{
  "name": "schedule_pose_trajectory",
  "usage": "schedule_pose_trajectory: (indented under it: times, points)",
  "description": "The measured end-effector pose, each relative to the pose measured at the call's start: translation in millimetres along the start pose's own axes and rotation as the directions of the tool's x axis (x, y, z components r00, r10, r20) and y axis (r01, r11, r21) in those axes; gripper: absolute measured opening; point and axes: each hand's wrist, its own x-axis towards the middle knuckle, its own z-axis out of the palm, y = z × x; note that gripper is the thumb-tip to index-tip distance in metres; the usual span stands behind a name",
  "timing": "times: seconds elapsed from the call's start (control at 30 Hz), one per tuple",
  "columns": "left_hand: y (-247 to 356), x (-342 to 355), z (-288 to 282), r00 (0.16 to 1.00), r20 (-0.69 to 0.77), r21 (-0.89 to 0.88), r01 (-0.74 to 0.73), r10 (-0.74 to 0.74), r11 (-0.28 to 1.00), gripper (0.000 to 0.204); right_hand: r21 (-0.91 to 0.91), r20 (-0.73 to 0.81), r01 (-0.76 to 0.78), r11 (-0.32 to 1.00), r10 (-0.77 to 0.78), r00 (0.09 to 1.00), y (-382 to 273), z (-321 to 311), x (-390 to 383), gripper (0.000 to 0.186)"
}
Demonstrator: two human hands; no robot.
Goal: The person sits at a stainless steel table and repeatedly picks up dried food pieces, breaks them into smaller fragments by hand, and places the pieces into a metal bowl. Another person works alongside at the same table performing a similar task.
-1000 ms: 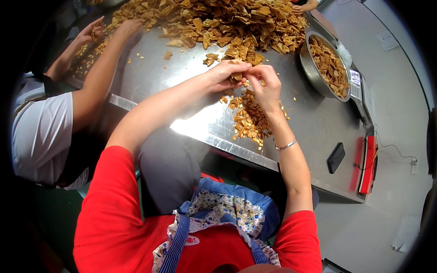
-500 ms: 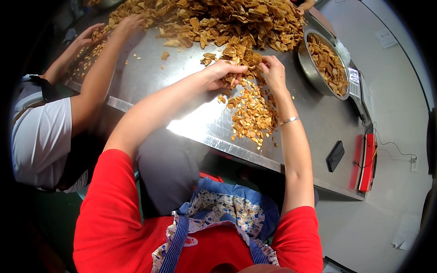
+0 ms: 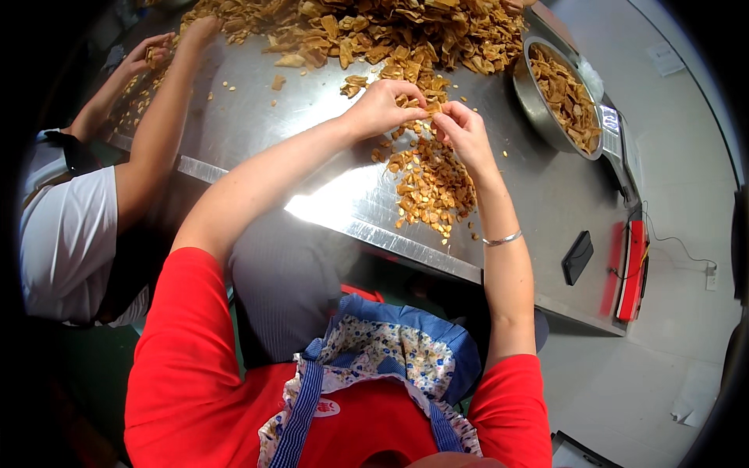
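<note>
My left hand (image 3: 386, 105) is curled over a brown dried piece (image 3: 431, 109) at the near tip of a large pile of similar dried pieces (image 3: 406, 35). My right hand (image 3: 460, 129) pinches the same piece from the right, thumb and forefinger close to my left fingertips. Just below both hands lies a loose heap of small brown bits and pale seeds (image 3: 429, 191) on the steel table (image 3: 530, 218). The undersides of both hands are partly hidden.
A steel bowl of dried pieces (image 3: 558, 93) stands at right, a black phone (image 3: 577, 257) and red device (image 3: 632, 269) below it. At left, a co-worker's hands (image 3: 156, 54) work among the pieces, white sleeve (image 3: 78, 234) near the table edge. Another hand shows at the top.
My left hand has moved up and now arches over the piece. My right hand lifted away to the pile and has come back beside the left. The co-worker's hands shifted slightly up and left.
</note>
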Motion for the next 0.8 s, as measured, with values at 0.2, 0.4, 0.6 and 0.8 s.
schedule_pose_trajectory:
  times: [0.2,0.4,0.6,0.8]
  points:
    - [4,-2,3,0.998,0.0,-0.069,0.07,-0.07,0.995,0.018,-0.244,-0.169,0.169,0.955,-0.213,0.962,-4,14,-4,0.015]
    - [6,-3,4,0.961,-0.052,0.204,-0.257,0.272,0.945,0.016,-0.406,-0.159,0.221,0.887,-0.307,0.938,-3,11,-7,0.013]
    - [3,-1,8,0.954,-0.089,0.177,-0.267,0.285,0.947,0.017,-0.398,-0.256,0.244,0.884,-0.362,0.896,-10,21,-9,0.017]
    - [21,-2,-5,0.938,0.285,-0.536,0.325,-0.195,0.779,0.017,0.353,-0.166,0.116,0.928,-0.06,0.984,-5,19,-10,0.013]
